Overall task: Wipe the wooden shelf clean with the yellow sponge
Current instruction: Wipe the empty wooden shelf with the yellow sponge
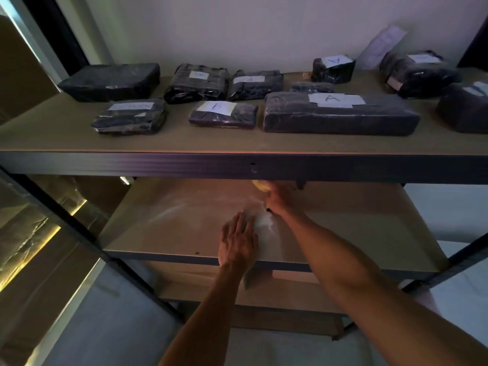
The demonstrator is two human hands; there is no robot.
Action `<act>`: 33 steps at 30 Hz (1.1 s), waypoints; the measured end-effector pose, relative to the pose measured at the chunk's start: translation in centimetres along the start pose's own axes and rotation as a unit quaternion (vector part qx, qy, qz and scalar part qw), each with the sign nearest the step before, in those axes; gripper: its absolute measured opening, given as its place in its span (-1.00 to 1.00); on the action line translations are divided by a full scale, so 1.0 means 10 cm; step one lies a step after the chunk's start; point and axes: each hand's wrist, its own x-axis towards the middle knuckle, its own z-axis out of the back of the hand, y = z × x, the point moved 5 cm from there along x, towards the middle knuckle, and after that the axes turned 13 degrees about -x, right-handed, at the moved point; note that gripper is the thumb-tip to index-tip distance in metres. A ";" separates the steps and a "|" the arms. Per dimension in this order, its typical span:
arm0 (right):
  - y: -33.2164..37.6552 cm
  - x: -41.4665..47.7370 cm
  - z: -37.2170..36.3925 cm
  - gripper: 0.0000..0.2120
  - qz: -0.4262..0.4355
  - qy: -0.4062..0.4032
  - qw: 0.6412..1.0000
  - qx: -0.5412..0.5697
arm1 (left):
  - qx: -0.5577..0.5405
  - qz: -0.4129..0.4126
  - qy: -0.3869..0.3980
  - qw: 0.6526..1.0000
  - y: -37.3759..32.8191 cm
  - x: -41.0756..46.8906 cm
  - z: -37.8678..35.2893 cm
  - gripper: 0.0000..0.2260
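My right hand (280,196) grips yellow sponge (260,185) far back on wooden shelf (356,228), partly hidden under upper shelf (237,165) edge. My left hand (239,239) flat, fingers spread, pressing near front edge beside white residue patch (266,223)

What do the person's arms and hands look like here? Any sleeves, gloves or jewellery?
Both forearms are bare as far as the view reaches, with no sleeves showing. The left hand wears no glove, ring or watch that I can see. The right hand also looks ungloved, with no visible wristband; it is dim and partly hidden under the shelf edge.
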 end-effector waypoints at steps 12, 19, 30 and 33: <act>0.17 -0.11 0.04 -0.56 0.022 0.036 0.999 -0.012 | -0.011 -0.004 0.006 1.000 0.03 0.03 -0.02 -0.48; -0.12 -0.18 0.29 -0.48 -0.008 -0.031 0.999 0.018 | -0.018 -0.016 0.009 1.000 0.03 0.01 0.02 -0.50; 0.05 -0.51 0.23 -0.46 -0.014 -0.050 0.998 0.031 | -0.012 -0.027 0.028 0.999 0.29 0.00 0.15 -0.52; -0.51 -0.84 0.41 -0.45 -0.139 -0.092 0.985 -0.039 | -0.017 -0.020 0.026 0.999 0.50 0.02 0.24 -0.53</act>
